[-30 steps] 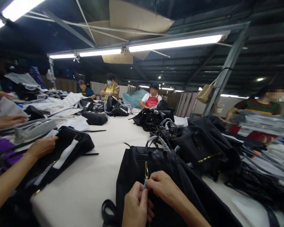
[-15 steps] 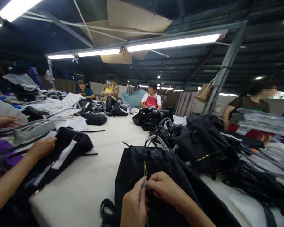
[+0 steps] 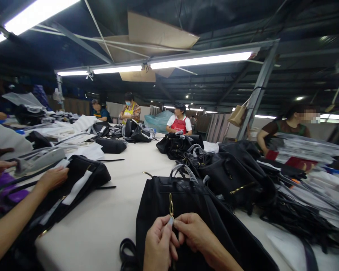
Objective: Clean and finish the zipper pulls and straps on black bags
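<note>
A black handbag (image 3: pixel 155 203) lies in front of me on the pale tabletop, its handles (image 3: pixel 188 171) partly wrapped in clear plastic. Down its front runs a gold zipper (image 3: pixel 171 201), spread open in a narrow loop. My left hand (image 3: pixel 161 241) pinches the zipper pull (image 3: pixel 171 219), where a small greyish-white piece shows at the fingertips. Right beside it, my right hand (image 3: pixel 194 231) is closed in a pinch with its fingertips meeting the left ones. What sits between the right fingertips is too small to make out.
At left, a co-worker's hand (image 3: pixel 53 177) holds another black bag (image 3: pixel 84 173) with white strips. More black bags (image 3: pixel 228 173) are piled to the right. A black strap (image 3: pixel 127 252) lies beside my bag. Plastic-wrapped stacks (image 3: pixel 307 146) stand far right; people work across the table.
My hands remain at the zipper; the left fingers have shifted their pinch slightly and the right fingers have turned. The co-worker's other hand at left has moved lower. The camera view has shifted a little.
</note>
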